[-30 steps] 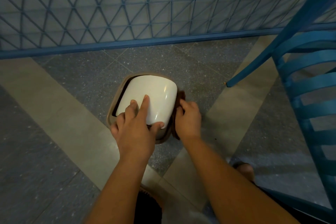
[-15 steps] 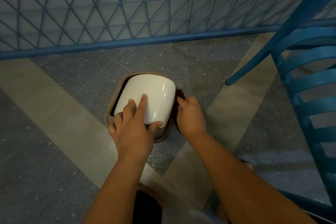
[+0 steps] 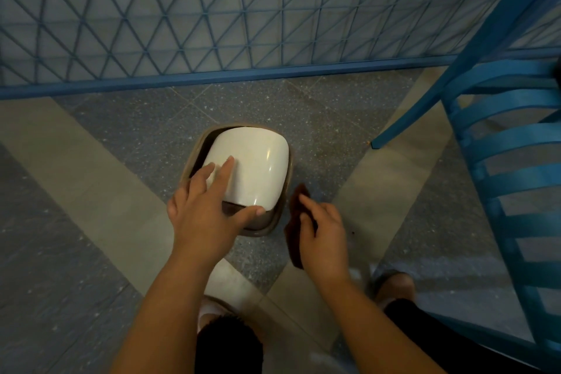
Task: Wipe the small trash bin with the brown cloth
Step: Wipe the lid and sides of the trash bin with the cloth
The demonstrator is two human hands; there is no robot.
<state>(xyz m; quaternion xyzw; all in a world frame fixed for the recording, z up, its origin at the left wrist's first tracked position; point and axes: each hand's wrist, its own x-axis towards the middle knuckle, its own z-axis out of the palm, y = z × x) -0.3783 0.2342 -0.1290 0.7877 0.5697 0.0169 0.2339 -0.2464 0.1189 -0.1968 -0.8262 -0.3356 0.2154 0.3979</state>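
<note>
The small trash bin [image 3: 258, 167] stands on the tiled floor at the centre, with a white swing lid and a beige-brown rim. My left hand [image 3: 206, 206] lies over its near left side, fingers stretched onto the lid and thumb along the lid's near edge. My right hand [image 3: 321, 231] is just right of the bin and apart from it. It grips the brown cloth [image 3: 296, 225], which hangs down beside the bin's right wall.
A blue chair [image 3: 510, 136] stands close on the right, one leg ending on the floor right of the bin. A blue lattice fence [image 3: 212, 24] with a bottom rail runs across behind the bin. My feet [image 3: 391, 282] are below.
My right hand has pulled back with the cloth from the bin's right side toward me. My left hand's fingers have spread wider on the lid.
</note>
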